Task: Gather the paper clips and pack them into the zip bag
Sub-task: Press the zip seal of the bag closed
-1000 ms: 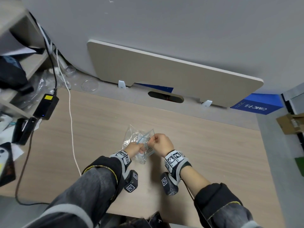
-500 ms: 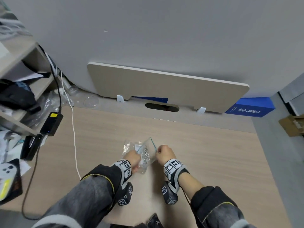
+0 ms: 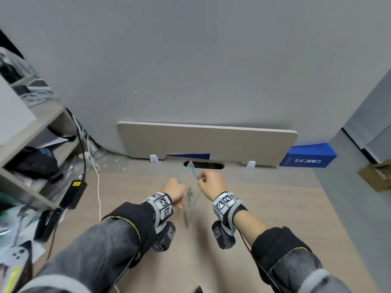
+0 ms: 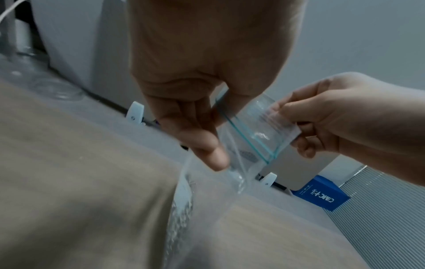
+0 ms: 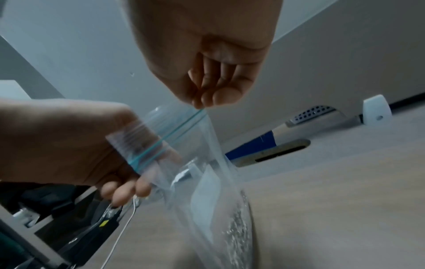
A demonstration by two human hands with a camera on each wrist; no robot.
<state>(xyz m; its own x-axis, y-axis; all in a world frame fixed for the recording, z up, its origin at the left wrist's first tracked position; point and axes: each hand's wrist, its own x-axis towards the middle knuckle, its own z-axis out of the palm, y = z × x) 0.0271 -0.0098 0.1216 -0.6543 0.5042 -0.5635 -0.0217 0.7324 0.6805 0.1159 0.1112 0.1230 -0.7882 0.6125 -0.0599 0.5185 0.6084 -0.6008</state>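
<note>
We hold a clear plastic zip bag with a teal seal strip (image 3: 191, 182) up over the light wood-grain desk (image 3: 264, 218).

Our left hand (image 3: 174, 192) pinches 1 end of the bag's top edge and our right hand (image 3: 211, 183) pinches the other, fingers curled on the plastic. The small silver paper clips (image 5: 239, 231) lie heaped in the bag's hanging bottom. A blue box (image 3: 307, 158) sits by the wall.

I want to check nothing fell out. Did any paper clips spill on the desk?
No spill shows. The paper clips sit inside the zip bag, held up by the left hand and right hand.
</note>
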